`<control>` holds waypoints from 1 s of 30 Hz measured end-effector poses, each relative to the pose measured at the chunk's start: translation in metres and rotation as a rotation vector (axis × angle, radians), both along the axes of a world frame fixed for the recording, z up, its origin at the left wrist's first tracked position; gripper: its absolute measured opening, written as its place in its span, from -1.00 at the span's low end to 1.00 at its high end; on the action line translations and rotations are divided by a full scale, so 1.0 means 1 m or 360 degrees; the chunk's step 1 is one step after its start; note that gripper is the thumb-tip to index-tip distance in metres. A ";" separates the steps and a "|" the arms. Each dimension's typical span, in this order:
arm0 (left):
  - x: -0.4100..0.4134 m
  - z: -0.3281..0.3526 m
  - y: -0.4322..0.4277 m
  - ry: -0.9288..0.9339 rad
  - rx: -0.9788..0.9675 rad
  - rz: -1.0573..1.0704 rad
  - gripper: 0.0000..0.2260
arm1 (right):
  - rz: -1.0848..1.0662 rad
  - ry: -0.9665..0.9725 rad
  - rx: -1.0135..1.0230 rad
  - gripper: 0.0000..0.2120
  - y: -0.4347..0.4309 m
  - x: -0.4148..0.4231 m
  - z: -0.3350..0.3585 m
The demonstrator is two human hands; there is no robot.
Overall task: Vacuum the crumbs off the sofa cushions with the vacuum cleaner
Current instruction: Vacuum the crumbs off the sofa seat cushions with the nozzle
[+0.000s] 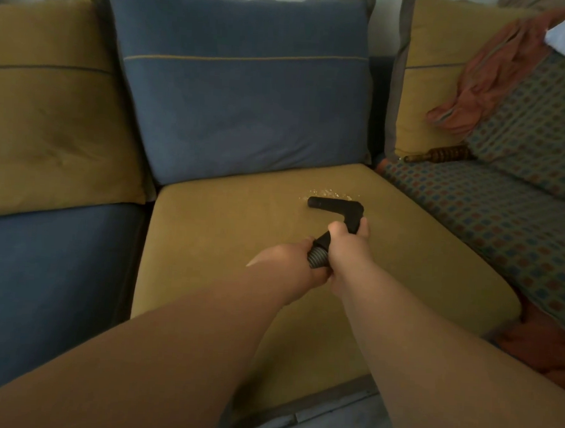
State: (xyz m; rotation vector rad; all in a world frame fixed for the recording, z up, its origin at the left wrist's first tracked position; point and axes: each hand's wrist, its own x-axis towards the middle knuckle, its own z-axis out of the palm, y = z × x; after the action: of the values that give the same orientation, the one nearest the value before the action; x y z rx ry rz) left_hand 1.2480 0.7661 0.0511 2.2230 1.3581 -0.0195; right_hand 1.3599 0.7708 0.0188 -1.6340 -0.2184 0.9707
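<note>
Holding the black plastic vacuum nozzle [336,206] mid-frame, the right hand [348,247] grips its neck, the left hand [288,263] the grey ribbed hose [316,257]. Pale crumbs [332,193] lie just above it on the mustard seat cushion [223,243]; a forward push seems next.

The sofa's mustard seat cushion [224,276] carries a thin scatter of pale crumbs [333,193] near its back right corner. The black vacuum nozzle [336,205] rests on the fabric just in front of them. A blue back cushion [242,89] stands against its rear edge. To the left lies a blue seat cushion [39,281] under a mustard back cushion [49,110]. To the right, a checkered seat [489,220] has a brown object [443,154] lying at its back, and an orange cloth [487,80] drapes over its backrest
</note>
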 end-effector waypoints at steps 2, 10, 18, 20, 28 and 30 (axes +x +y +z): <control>0.000 0.001 0.006 -0.0033 -0.0020 0.0037 -0.50 | 0.0023 0.0002 -0.0015 -0.33 0.010 0.000 0.003; -0.011 0.002 0.020 -0.0033 -0.0008 0.0109 -0.58 | 0.0086 -0.0025 -0.0039 -0.32 0.029 -0.012 0.007; -0.010 0.000 0.004 -0.0056 -0.0042 0.0047 -0.55 | 0.0033 -0.0013 -0.0083 -0.35 0.007 -0.008 0.006; -0.006 0.001 -0.005 -0.0053 -0.0057 0.0020 -0.51 | 0.0030 -0.0036 -0.0097 -0.35 -0.003 -0.001 0.005; 0.006 0.008 -0.039 -0.0167 -0.0129 -0.0061 -0.50 | -0.0081 -0.0121 -0.0122 -0.35 -0.042 0.012 0.016; 0.007 0.009 -0.049 -0.0195 -0.0148 -0.0090 -0.48 | -0.0117 -0.0144 -0.0154 -0.35 -0.053 0.012 0.019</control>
State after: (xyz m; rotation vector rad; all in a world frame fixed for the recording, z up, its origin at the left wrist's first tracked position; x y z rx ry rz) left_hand 1.2547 0.7167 0.0605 2.1479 1.2048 0.0320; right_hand 1.3724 0.7182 0.0380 -1.7644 -0.1735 0.8641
